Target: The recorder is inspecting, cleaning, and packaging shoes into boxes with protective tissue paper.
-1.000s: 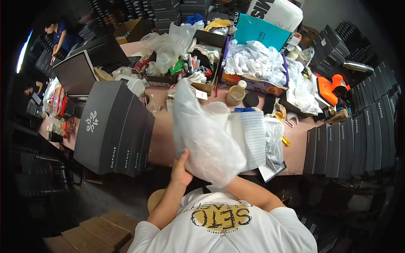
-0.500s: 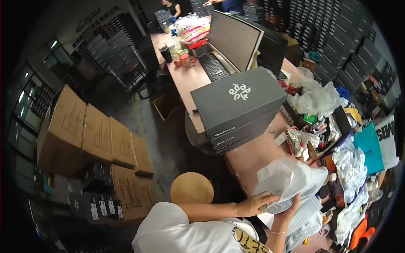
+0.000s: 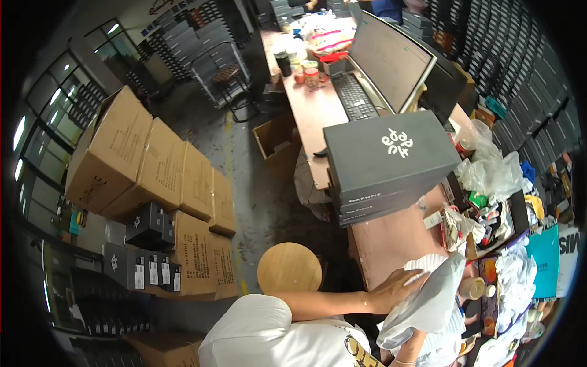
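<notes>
A whitish translucent plastic bag (image 3: 426, 311) hangs bunched above the near right part of the table. My left hand (image 3: 394, 292) reaches in from the left, its fingers closed on the bag's upper left edge. From below comes my right hand (image 3: 416, 342), against the bag's underside; the bag covers its fingers, so its grip does not show. Under and behind the bag lies a stack of thin white ribbed sheets or bags (image 3: 451, 333). Farther up the table stands a pile of dark grey shoe boxes (image 3: 391, 153).
A round wooden stool (image 3: 289, 268) stands left of the table. Large cardboard cartons (image 3: 162, 165) line the left side. A monitor (image 3: 391, 58) and keyboard (image 3: 354, 96) sit behind the shoe boxes. Open boxes of crumpled plastic (image 3: 513, 278) crowd the right side. Another person (image 3: 388, 8) is far back.
The view has shifted, so the shoe boxes sit farther right. The bag has tilted and now hides my right fingers. My left hand has moved up along the bag's edge.
</notes>
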